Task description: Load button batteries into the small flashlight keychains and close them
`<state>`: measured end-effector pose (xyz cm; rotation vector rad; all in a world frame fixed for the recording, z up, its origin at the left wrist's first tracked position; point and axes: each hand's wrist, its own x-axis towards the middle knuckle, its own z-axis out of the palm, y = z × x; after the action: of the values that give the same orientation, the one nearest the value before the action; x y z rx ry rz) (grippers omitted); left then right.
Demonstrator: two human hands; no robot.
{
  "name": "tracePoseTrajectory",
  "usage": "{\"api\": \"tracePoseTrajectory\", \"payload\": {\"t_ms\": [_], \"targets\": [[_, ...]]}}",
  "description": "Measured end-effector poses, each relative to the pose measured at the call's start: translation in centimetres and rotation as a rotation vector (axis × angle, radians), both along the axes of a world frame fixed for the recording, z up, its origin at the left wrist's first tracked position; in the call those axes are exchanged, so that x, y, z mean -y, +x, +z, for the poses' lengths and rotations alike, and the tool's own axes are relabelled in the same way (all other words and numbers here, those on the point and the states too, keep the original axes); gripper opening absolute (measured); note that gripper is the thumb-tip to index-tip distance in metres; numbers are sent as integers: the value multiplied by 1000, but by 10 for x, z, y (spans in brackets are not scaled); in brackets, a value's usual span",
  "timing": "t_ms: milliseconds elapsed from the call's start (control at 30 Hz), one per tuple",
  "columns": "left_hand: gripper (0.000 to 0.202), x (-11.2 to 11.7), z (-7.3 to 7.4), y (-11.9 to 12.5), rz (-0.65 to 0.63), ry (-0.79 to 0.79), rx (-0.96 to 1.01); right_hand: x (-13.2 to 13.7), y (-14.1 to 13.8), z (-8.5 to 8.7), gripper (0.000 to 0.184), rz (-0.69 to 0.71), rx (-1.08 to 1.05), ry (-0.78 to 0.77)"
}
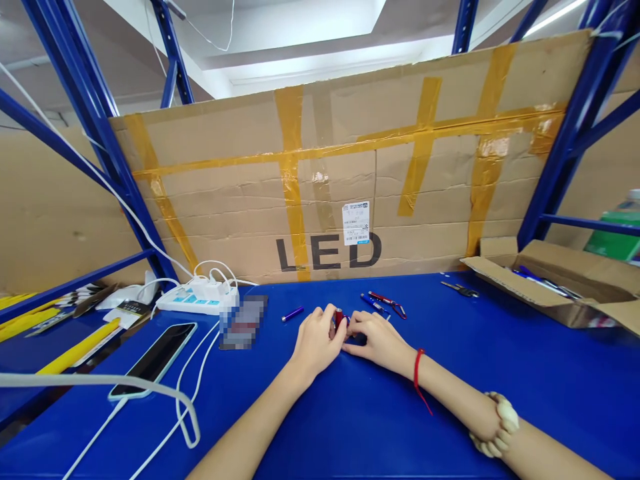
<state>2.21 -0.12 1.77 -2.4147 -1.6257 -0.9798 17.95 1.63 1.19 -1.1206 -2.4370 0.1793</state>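
Observation:
Over the middle of the blue table (350, 413), my two hands meet close together. Between the thumb and fingers of my left hand (315, 339) a small red cylinder (339, 317) stands roughly upright. My right hand (377, 339) is pinched at the cylinder's right side; a small dark bit shows at its fingertips, too hidden to name. Behind my right hand lie a blue tube (373, 303) and a red tube with a carabiner clip (395, 307). A separate purple-blue tube (293, 314) rests left of my left hand.
On the left are a phone (155, 360), white cables (193, 400), a power strip (197, 300) and a blurred-out item (244, 323). Keys (460, 289) lie at the back right beside an open cardboard box (555, 293) with pens. A cardboard sheet (240, 220) walls the back.

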Motion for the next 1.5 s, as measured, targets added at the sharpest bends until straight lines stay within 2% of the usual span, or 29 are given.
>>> {"api": "tracePoseTrajectory", "payload": {"t_ms": [233, 633, 1033, 1200, 1333, 1500], "targets": [[19, 1, 0, 2, -5, 30, -65, -2, 3, 1, 16, -90, 51, 50], [30, 4, 3, 4, -70, 3, -27, -1, 2, 2, 12, -101, 4, 16], [33, -2, -3, 1, 21, 96, 61, 0, 2, 6, 10, -63, -14, 4], [21, -3, 4, -5, 81, 226, 140, -1, 4, 7, 18, -118, -145, 68], [20, -5, 5, -10, 131, 242, 179, 1, 4, 8, 23, -162, -257, 136], [17, -8, 2, -11, 73, 234, 158, 6, 4, 11, 25, -170, -381, 237]]}}
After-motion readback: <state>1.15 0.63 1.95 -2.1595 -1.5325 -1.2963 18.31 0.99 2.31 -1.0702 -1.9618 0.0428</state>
